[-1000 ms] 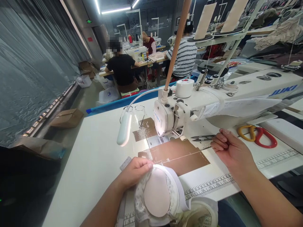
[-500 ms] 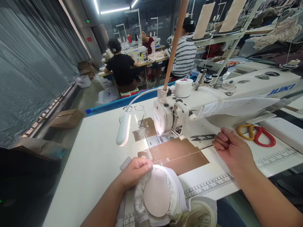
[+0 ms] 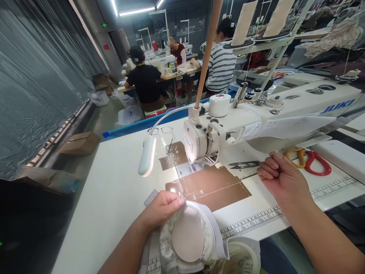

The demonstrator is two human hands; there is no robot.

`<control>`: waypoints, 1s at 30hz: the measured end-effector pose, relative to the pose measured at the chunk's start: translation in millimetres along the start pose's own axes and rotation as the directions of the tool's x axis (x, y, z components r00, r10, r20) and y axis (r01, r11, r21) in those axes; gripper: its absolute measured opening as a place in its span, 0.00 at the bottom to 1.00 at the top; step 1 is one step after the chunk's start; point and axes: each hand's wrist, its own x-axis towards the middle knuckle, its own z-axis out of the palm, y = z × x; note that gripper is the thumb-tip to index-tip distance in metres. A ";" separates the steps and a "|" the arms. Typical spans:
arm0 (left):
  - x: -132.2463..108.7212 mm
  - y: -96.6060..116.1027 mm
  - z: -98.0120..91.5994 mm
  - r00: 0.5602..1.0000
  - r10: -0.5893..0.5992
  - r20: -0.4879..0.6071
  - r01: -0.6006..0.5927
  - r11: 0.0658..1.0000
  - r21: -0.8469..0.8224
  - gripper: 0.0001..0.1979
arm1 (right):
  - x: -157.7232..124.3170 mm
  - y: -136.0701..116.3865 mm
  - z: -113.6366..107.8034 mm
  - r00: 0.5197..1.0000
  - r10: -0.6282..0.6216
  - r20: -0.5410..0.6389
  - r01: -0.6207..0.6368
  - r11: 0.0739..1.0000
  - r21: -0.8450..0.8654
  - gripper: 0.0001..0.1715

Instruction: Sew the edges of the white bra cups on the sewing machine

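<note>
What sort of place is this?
Most likely a garment sewing workshop: a sewing machine on the table, people seated at more machines behind, and a lace-trimmed garment in the left hand.

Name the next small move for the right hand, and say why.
Probably bring the right hand across to steady the bra: only the left hand grips its edge, while the right is off to the side, beside the snips.

A grey curtain [image 3: 42, 80] hangs at left, a cardboard box [image 3: 79, 144] rests on the floor [image 3: 106, 121], and a black-shirted person [image 3: 146, 82] sits beyond.
</note>
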 end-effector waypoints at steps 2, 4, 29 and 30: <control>-0.7 2.0 -0.2 0.999 0.033 0.000 -0.033 0.999 0.034 0.20 | -1.0 -3.3 0.9 1.000 0.008 -0.001 -0.008 1.000 0.022 0.09; -1.7 4.6 0.2 0.993 0.118 -0.007 -0.117 0.985 0.127 0.18 | -2.0 -7.1 2.5 1.000 0.008 0.002 -0.008 0.999 0.042 0.08; -24.3 -0.1 14.9 0.439 0.820 0.368 -0.500 -0.118 0.858 0.12 | -103.0 16.2 50.2 0.262 0.287 0.921 0.861 0.363 -0.358 0.12; -25.2 1.9 15.2 0.438 0.817 0.374 -0.503 -0.123 0.856 0.12 | -103.1 16.1 50.5 0.251 0.311 0.917 0.871 0.341 -0.354 0.13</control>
